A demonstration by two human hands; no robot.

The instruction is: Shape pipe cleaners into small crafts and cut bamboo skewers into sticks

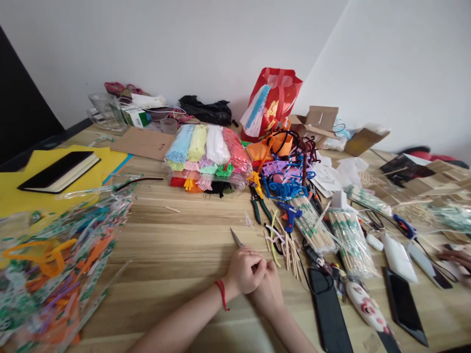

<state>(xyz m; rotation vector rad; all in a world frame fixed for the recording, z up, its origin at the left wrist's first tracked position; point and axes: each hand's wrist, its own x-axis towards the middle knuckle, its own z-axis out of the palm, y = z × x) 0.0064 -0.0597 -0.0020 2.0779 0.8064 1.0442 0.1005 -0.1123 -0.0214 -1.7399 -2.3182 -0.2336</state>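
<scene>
Near the front middle of the table, my left hand (246, 270) and my right hand (269, 290) rest together. The left, with a red string bracelet at its wrist, has curled fingers and lies partly over the right, whose fingers are closed and mostly hidden. From beside the left knuckles pokes a pointed metal blade (237, 237), like the tip of scissors. Its handle is covered, so I cannot tell whether it is gripped or lies underneath. Just right of the hands are loose wooden sticks (292, 255) and a yellow-green pipe cleaner (273, 240).
Bagged pipe cleaners (208, 157) are stacked at the back, near a red bag (274, 105). Pliers (260, 205), a blue glue gun (290, 215), bagged sticks (351, 242) and a black phone (329, 309) crowd the right. Wrapped strips (73, 264) cover the left. Another person's hand (456, 256) shows far right.
</scene>
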